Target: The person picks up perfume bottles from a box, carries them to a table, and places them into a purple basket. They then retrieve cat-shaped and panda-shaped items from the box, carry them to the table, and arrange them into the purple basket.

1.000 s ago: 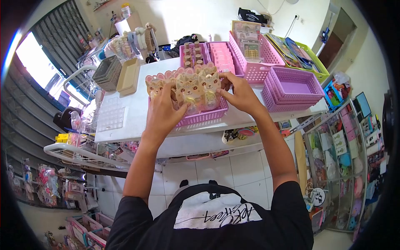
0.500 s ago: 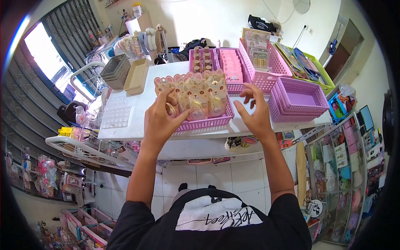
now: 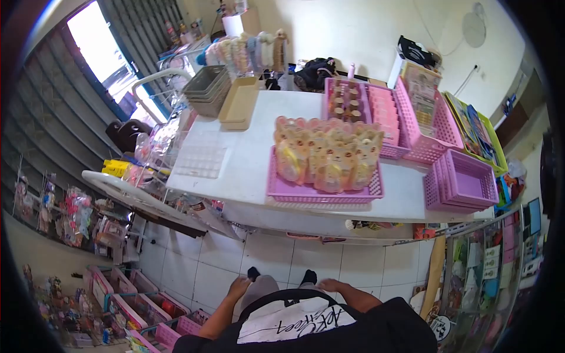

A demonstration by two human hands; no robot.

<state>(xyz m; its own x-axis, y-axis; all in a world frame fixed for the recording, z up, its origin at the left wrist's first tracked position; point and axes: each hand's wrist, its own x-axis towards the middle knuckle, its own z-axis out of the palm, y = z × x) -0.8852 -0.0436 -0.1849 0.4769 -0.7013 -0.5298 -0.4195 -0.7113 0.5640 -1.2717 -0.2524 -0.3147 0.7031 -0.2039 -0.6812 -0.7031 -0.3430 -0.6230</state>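
Observation:
Both hands are down by my thighs, away from the table. My left hand [image 3: 238,286] rests beside my left leg, its fingers small and blurred. My right hand [image 3: 331,285] is near my right leg, with its fingers mostly out of clear sight. In front of me, cat-face packs [image 3: 336,165] in gold and pink stand in rows inside a purple basket [image 3: 325,198] at the table's front edge. Neither hand touches them.
The white table [image 3: 247,170] also bears a clear compartment tray [image 3: 200,160], beige and grey bins [image 3: 240,103], stacked purple baskets [image 3: 465,179], a basket of brown-capped bottles [image 3: 344,103] and pink packs [image 3: 384,115]. A white cart rail [image 3: 126,187] is at left.
Both hands have left the basket of cat-face packs and dropped to my thighs. The view has shifted, so the table now appears further right.

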